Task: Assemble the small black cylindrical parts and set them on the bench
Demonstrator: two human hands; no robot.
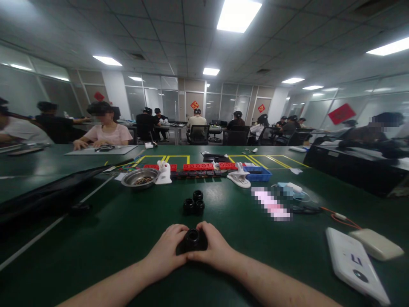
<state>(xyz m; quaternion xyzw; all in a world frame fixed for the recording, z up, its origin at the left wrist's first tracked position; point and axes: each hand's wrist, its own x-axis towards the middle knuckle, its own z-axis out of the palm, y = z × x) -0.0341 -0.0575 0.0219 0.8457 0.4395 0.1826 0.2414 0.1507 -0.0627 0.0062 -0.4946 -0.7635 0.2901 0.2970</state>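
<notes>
We hold a small black plastic part with a round opening on top (193,239) between both hands, low on the dark green table mat (128,230) and right in front of us. Our left hand (166,251) wraps its curled fingers around the part's left side, and our right hand (214,249) closes around its right side, so the two hands pinch the part between them, thumbs meeting just below it. The part rests on or just above the mat; we cannot tell which.

Just beyond our hands, a cluster of three small black ring-shaped parts (194,202) sits on the mat, touching one another. Further back stands a shallow round metal bowl (140,177) with small dark pieces in it, and beside it a white plastic clamp stand (164,172). A second white plastic clamp (239,176) lies to the right, next to a blue plastic tray (258,173). Between them runs a row of red rectangular blocks (198,166).

To our right, near the table edge, lie a flat white rectangular device (354,264) and a beige rounded case (376,244), just beside each other. An orange cable (338,218) trails near them.

Across the table to the left, a person in a pink shirt (107,132) sits with both hands on the surface. Other people sit at desks further back in the room.
</notes>
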